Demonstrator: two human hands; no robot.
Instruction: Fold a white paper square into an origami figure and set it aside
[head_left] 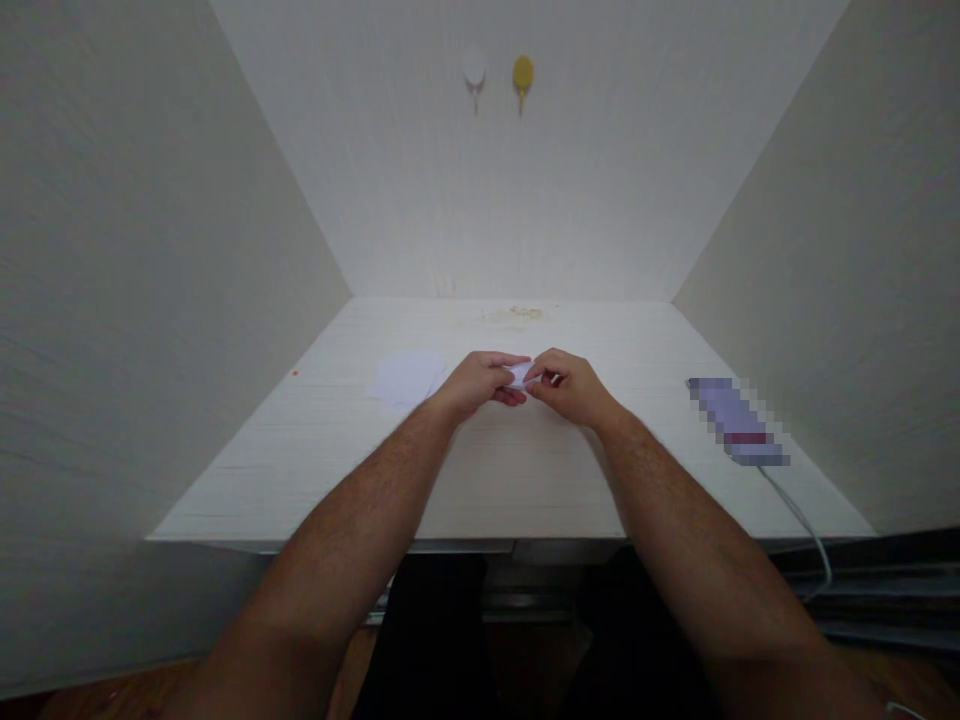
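Note:
Over the middle of the white desk, a small piece of white paper (pixel 519 374) is between my two hands. My left hand (pixel 486 380) grips it from the left, thumb on top and fingers around and below. From the right, my right hand (pixel 564 380) pinches the paper's edge with thumb and fingertips. Part of the paper is covered by the fingers, so its folds cannot be made out. Left of my left hand lie several loose sheets of white paper (pixel 405 378), overlapping each other.
A phone (pixel 735 415), blurred out, lies at the right with a white cable (pixel 799 515) running over the desk's front edge. Panels wall in the desk (pixel 300 470) at left, right and back. A white hook (pixel 474 72) and a yellow hook (pixel 523 75) are on the back wall.

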